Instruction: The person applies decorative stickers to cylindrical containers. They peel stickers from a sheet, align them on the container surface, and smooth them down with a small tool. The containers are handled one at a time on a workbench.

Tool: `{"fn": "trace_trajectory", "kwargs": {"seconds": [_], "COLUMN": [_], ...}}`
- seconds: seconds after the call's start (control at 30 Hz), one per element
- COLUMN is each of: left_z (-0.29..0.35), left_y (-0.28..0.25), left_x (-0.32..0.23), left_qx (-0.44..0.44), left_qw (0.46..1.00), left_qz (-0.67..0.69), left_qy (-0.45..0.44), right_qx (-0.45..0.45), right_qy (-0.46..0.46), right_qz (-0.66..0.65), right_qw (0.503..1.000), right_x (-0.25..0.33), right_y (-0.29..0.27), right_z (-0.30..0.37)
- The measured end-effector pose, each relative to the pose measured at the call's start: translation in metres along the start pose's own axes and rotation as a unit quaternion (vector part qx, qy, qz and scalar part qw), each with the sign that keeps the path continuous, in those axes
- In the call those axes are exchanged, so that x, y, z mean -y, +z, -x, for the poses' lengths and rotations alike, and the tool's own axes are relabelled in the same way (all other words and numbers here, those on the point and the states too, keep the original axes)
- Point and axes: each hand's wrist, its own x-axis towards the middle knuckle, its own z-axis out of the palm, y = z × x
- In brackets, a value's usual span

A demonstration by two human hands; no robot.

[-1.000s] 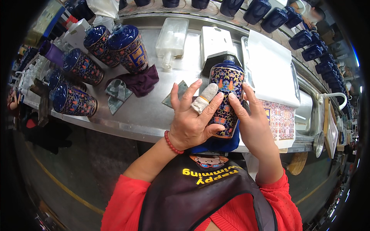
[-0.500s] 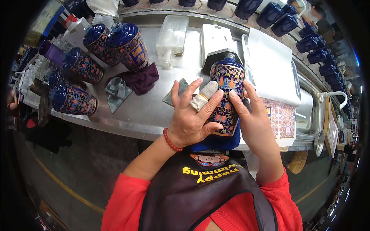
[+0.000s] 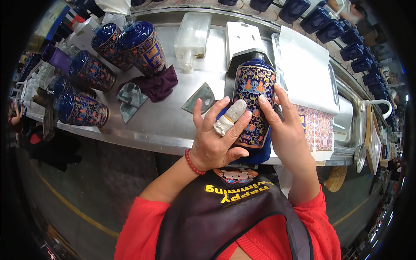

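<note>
A dark blue bottle with a colourful floral pattern lies tilted in front of me, its neck pointing away. My right hand holds its right edge, thumb on the patterned face and fingers along the side. My left hand has its fingers spread over the lower left of the bottle, some of them against it. A grey-white cloth finger cover sits on one left finger. Beneath the bottle's base is a blue cloth. Beyond its neck stands a white block with a black angled cradle.
Several patterned bottles stand at the left beside a purple cloth. A flat greenish scraper piece lies left of my hands. White paper covers patterned sheets on the right. Plain blue bottles line the far conveyor.
The bottle and both hands have shifted only slightly. More of the greenish scraper piece shows beside my left hand. The plain blue bottles on the conveyor have moved right.
</note>
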Motion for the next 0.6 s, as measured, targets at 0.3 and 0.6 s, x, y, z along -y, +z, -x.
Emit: {"fn": "trace_trajectory", "kwargs": {"seconds": [0.3,0.6], "left_z": [0.038,0.054], "left_y": [-0.007,-0.013], "left_x": [-0.023,-0.017], "left_qx": [0.013,-0.067], "left_qw": [0.997,0.993], "left_qz": [0.031,0.101], "left_qy": [0.065,-0.008], "right_qx": [-0.074,-0.007], "right_qy": [-0.005,-0.235], "right_qz": [-0.071,-0.002], "right_qw": [0.995,0.972], "right_x": [-0.011,0.031], "right_y": [-0.02,-0.045], "right_z": [-0.002,-0.035]}}
